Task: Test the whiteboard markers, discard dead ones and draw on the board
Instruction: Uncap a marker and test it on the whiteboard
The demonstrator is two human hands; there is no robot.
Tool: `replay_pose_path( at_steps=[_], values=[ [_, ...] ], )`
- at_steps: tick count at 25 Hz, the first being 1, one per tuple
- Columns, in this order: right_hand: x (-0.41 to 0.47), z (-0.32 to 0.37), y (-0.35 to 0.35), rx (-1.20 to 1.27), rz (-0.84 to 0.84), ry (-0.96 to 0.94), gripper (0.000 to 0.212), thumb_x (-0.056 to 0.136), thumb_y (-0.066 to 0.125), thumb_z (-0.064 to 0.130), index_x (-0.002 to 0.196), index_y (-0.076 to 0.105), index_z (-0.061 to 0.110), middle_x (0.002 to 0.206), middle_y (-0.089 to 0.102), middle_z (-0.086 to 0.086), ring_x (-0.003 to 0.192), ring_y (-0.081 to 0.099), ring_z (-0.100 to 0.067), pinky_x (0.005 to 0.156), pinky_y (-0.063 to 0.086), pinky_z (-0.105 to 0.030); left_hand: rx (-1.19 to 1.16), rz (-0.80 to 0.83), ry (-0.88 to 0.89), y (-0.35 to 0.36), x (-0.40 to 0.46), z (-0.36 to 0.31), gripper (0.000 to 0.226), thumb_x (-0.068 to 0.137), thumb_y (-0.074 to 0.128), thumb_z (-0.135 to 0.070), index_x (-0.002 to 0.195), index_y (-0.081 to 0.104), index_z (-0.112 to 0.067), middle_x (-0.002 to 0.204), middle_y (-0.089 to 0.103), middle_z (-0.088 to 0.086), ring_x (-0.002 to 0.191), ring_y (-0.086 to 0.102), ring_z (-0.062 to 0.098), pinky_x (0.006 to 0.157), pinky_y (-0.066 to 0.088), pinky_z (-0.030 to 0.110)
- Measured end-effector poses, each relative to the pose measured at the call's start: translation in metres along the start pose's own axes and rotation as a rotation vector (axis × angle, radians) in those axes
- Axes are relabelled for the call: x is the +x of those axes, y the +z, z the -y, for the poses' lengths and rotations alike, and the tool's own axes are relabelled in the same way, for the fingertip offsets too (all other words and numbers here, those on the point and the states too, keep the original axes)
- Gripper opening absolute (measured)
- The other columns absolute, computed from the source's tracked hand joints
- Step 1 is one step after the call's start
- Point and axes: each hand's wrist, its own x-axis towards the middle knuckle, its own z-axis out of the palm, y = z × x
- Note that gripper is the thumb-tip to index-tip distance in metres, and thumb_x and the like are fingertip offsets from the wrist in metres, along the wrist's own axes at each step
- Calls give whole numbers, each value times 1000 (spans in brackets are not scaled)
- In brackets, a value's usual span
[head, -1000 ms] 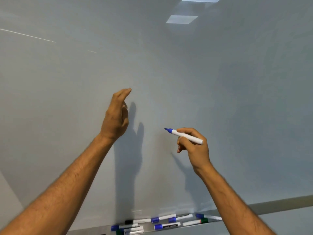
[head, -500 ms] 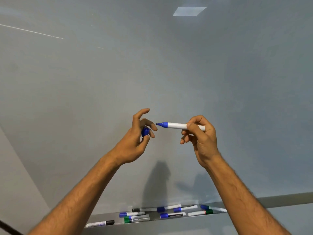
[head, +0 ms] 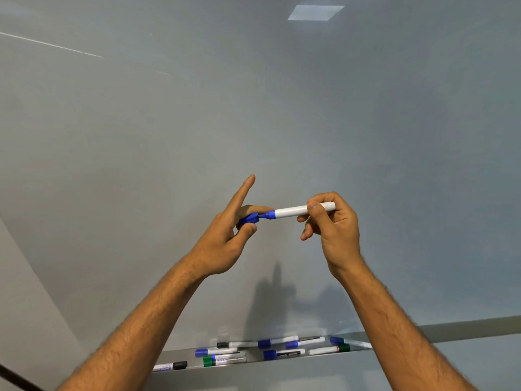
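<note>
A bare whiteboard [head: 282,122] fills the view in front of me. My right hand [head: 332,230] grips a white marker with a blue collar [head: 296,211], held level with its tip pointing left. My left hand [head: 225,238] pinches the blue cap [head: 249,218] between thumb and middle fingers, its index finger stretched upward. The marker's tip is entering the mouth of the cap. Both hands hover a little in front of the board's lower middle.
A metal tray [head: 253,362] runs along the board's bottom edge and holds several capped markers, blue [head: 275,342], green [head: 222,361] and black [head: 172,366]. Ceiling lights reflect at the top of the board [head: 315,12]. A pale wall [head: 25,306] lies left.
My left hand came down from the board with the cap and met the marker. The gap closed, and the tip now sits in the cap's mouth.
</note>
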Motion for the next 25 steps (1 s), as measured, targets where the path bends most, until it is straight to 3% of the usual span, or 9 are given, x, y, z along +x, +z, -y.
replay_pose_path(
  at_steps=[3,8,13,16,19,22,25],
  values=[
    [-2,-3,0,11,27,31,8,99,56,14,93,61,16,75,69,-5,59,61,-23,58,58,-39,-12,-3,18,5,-2,-2,81,101,50,-4,150,7,-52,111,68,-9,97,58,25,94,37,4],
    [-8,-9,0,-5,167,90,8,99,56,13,103,63,13,85,72,-5,64,64,-22,61,61,-37,-21,26,52,15,-2,-2,75,97,50,1,150,24,-45,116,65,-22,92,59,22,84,50,24],
    [-11,-10,-4,-22,266,145,11,99,56,12,104,65,12,84,72,5,74,69,-22,64,61,-35,-29,-88,13,27,-2,-1,66,85,78,-23,135,43,-49,97,69,-20,90,65,12,86,53,22],
    [-18,-14,-5,-13,282,170,9,99,54,14,104,62,12,86,72,4,77,71,-25,64,61,-34,5,-125,4,35,-4,3,55,86,76,-27,132,50,-44,85,68,-12,80,64,18,77,57,33],
    [-27,-16,-7,50,235,214,8,100,53,18,103,57,12,91,73,-2,81,73,-28,63,61,-35,38,-124,8,46,-5,2,43,90,72,-29,128,52,-34,79,65,-9,72,61,17,68,54,27],
    [-32,-17,-16,76,202,231,9,100,52,19,103,56,11,92,72,0,85,74,-28,62,61,-34,18,-100,21,58,-5,-2,25,92,71,-25,114,60,-26,76,65,-15,70,61,13,62,49,18],
    [-41,-22,-35,51,204,253,11,100,52,19,104,56,9,95,72,-2,88,73,-29,64,61,-38,-16,-67,-6,74,-5,-1,9,90,73,-21,90,65,-25,77,66,-15,68,60,14,59,51,25]
  ],
)
